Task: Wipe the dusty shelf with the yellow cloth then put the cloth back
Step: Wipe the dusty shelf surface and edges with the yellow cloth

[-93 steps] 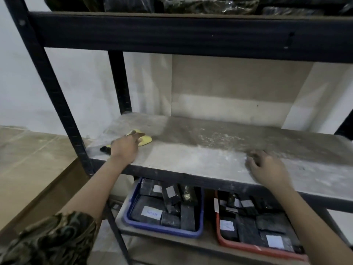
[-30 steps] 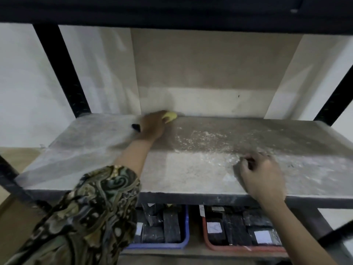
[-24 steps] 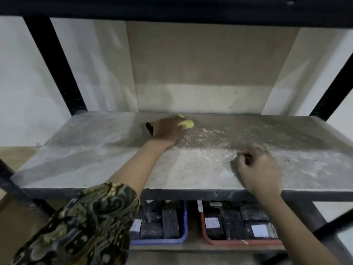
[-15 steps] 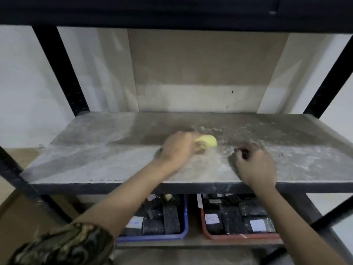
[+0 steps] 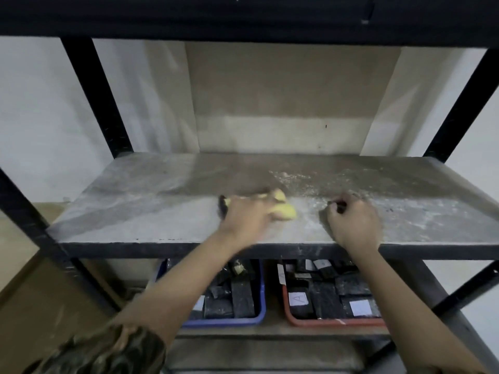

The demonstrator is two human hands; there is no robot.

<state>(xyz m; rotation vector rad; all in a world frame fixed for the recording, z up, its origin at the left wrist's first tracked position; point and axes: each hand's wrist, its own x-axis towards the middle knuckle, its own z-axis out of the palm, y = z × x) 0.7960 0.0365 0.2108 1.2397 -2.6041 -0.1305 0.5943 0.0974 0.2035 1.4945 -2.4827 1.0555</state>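
Swept forward from the back of the shelf [image 5: 151, 209] toward its front edge since a second ago, left hand [image 5: 247, 218] clutching the yellow cloth [image 5: 282, 207] and pressing it down to drag dust along. Just right of it, right hand [image 5: 353, 225] curled on the shelf, apparently bracing; whether holding anything, cannot tell. Beyond both, white dust [image 5: 297, 179] unwiped.

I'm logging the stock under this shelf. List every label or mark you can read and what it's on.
"A": handwritten on a white label on a black pack in the red tray.
White label, same tray: looks blank.
Small labels at the tray's back: too blurred to read.
Label in the blue tray, at: partly hidden, unreadable.
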